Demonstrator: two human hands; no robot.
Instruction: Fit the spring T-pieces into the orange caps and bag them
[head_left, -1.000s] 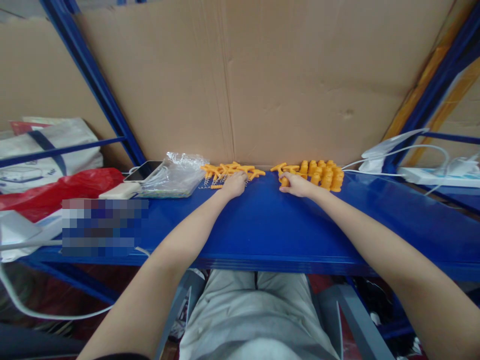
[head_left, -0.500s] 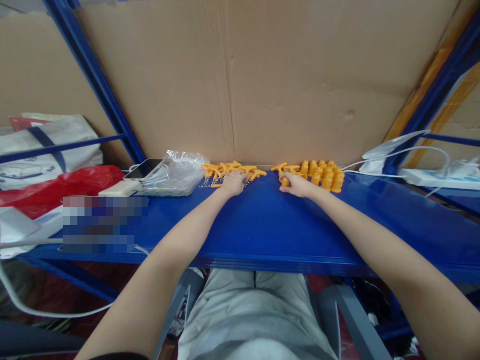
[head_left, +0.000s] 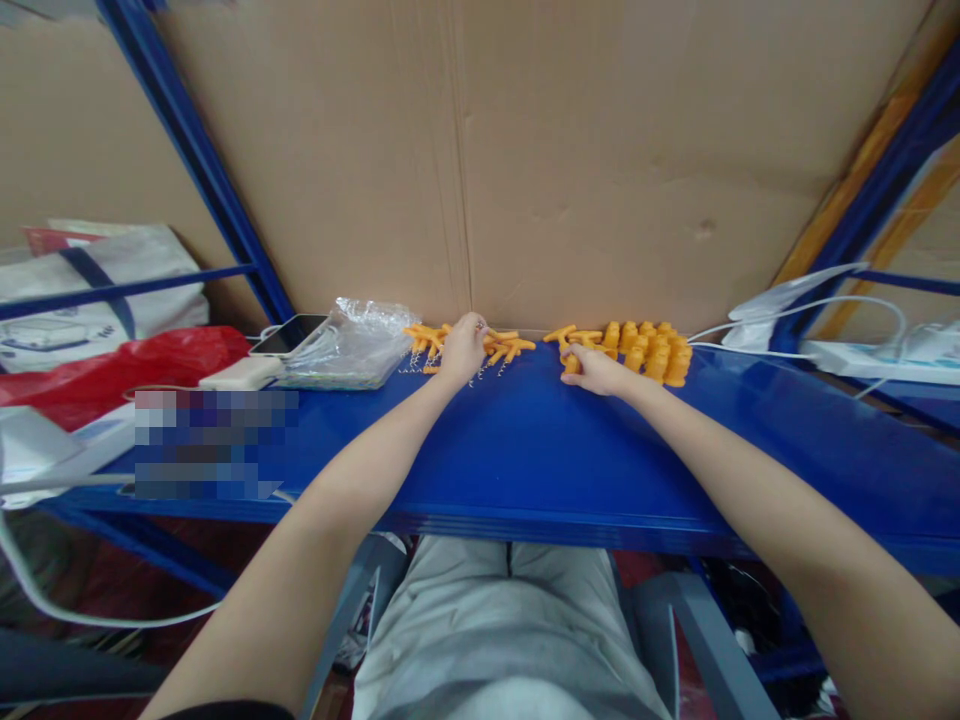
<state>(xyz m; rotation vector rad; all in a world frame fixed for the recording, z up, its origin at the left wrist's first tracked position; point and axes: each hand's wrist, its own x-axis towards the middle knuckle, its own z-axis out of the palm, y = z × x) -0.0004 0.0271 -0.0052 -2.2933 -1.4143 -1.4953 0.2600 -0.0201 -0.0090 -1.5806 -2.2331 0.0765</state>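
Observation:
My left hand (head_left: 461, 350) is curled over a loose pile of orange forked plastic pieces (head_left: 502, 345) with thin metal chains, at the back of the blue shelf (head_left: 525, 450). Its fingertips pinch one of them, and a chain hangs beside the hand. My right hand (head_left: 598, 371) rests on the shelf and grips another orange forked piece (head_left: 568, 361). Just right of that hand, a cluster of stubby orange parts (head_left: 651, 350) stands upright.
A cardboard sheet (head_left: 562, 150) backs the shelf. On the left lie a clear plastic bag (head_left: 352, 345), a phone (head_left: 289, 335), a white power bank (head_left: 240, 374) and a red bag (head_left: 112, 370). On the right sit a white power strip (head_left: 862, 358) and cables. Blue uprights stand on both sides.
My left hand has moved back into the pile and risen a little, fingers closing on a piece with its chain dangling. My right hand has stayed where it was.

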